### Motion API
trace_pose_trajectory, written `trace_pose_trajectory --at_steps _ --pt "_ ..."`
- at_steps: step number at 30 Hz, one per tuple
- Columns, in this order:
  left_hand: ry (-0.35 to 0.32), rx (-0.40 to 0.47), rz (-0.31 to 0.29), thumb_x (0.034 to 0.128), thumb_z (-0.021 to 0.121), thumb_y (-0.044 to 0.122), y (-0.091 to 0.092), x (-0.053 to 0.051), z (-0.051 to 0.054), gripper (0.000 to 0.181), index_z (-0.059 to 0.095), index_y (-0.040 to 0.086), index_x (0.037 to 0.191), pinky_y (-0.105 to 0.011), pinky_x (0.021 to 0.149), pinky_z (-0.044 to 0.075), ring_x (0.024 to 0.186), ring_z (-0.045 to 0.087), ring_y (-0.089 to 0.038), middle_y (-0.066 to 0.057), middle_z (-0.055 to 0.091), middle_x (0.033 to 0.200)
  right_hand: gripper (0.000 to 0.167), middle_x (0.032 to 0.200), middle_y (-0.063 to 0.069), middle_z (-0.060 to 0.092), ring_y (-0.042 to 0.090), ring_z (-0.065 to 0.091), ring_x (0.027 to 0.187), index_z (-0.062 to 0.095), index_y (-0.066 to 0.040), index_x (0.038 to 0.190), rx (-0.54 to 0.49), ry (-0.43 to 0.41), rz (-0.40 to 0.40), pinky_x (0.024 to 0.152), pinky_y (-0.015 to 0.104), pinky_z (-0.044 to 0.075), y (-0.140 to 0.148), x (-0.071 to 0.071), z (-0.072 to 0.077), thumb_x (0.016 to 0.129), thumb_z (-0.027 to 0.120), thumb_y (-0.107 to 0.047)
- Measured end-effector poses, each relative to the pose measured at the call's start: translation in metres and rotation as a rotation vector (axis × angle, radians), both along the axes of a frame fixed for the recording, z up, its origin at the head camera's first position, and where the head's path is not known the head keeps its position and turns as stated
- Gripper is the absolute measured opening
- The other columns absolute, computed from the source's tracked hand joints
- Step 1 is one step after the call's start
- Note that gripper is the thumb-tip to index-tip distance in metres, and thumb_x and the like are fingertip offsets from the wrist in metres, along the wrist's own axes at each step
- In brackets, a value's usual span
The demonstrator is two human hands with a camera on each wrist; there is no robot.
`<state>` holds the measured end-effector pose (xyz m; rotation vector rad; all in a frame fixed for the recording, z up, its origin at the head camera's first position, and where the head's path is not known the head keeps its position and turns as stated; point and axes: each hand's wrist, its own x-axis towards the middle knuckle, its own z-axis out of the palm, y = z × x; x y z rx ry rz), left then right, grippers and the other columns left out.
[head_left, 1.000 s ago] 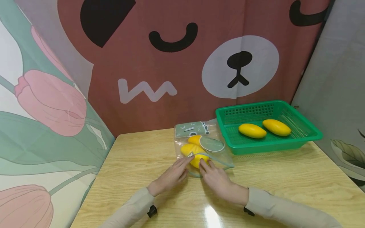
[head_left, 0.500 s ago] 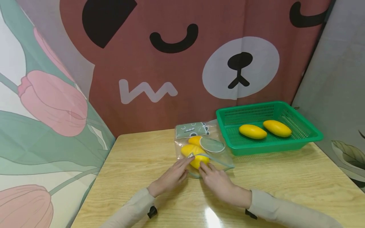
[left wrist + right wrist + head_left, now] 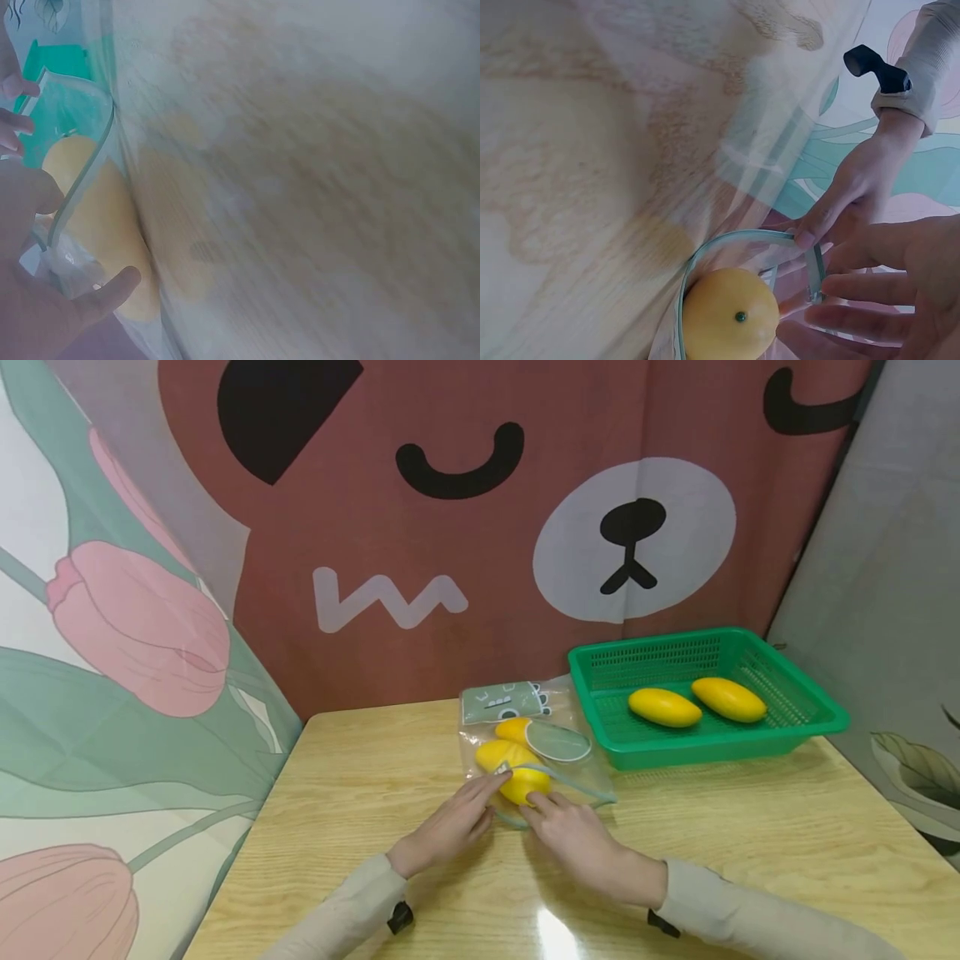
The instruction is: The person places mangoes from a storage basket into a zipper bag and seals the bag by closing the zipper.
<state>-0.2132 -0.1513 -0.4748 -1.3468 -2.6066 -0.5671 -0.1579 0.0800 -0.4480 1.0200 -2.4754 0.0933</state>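
Observation:
A clear zip bag [image 3: 498,703] with green cartoon print lies on the table, several yellow mangoes inside. The front mango [image 3: 525,786] sits at the mouth, its stem end showing in the right wrist view [image 3: 731,315]. My left hand [image 3: 450,825] pinches the bag's rim [image 3: 735,235] on the left side, thumb outside as the right wrist view shows. At the right of the mouth is my right hand [image 3: 583,846], fingers extended and loosely bent, their tips beside the front mango. Whether they touch it I cannot tell.
A green basket [image 3: 712,750] stands at the back right, close beside the bag, holding two mangoes [image 3: 664,707]. Printed curtains hang behind the wooden table [image 3: 360,752] and along both sides.
My right hand has drawn back slightly toward the near edge, its fingertips lower on the front mango's near end. My left hand and the bag stay in place.

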Motion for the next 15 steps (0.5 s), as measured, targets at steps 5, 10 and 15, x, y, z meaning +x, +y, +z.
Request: trace_pose_trajectory --at_steps 5,10,15 --pt "0.006 0.013 -0.009 0.0966 0.055 -0.002 0.0004 0.0003 0.0003 0.066 0.026 0.004 0.155 -0.042 0.117 0.028 0.140 0.037 -0.031 -0.016 0.035 0.156 0.032 0.105 0.007 0.065 0.021 0.063 0.082 0.073 -0.006 0.109 -0.036 -0.016 0.021 0.052 0.027 0.058 0.0016 0.0005 0.0028 0.079 0.082 -0.011" --pt "-0.009 -0.001 0.003 0.0981 0.054 0.000 0.0000 0.0010 0.0018 0.065 0.025 0.006 0.156 -0.039 0.118 0.027 0.141 0.035 -0.029 -0.014 0.032 0.157 0.030 0.105 0.008 0.066 0.023 0.064 0.082 0.074 -0.007 0.107 -0.049 -0.019 0.029 0.054 0.027 0.058 0.0038 -0.0007 0.0041 0.078 0.082 -0.010" --pt "-0.038 -0.020 0.024 0.0997 0.051 0.000 0.0006 0.0009 0.0015 0.065 0.023 0.010 0.157 -0.037 0.119 0.025 0.143 0.032 -0.025 -0.011 0.030 0.159 0.029 0.103 0.008 0.067 0.023 0.065 0.083 0.074 -0.008 0.105 -0.068 -0.009 0.033 0.056 0.028 0.059 0.0053 -0.0007 0.0046 0.077 0.082 -0.011"
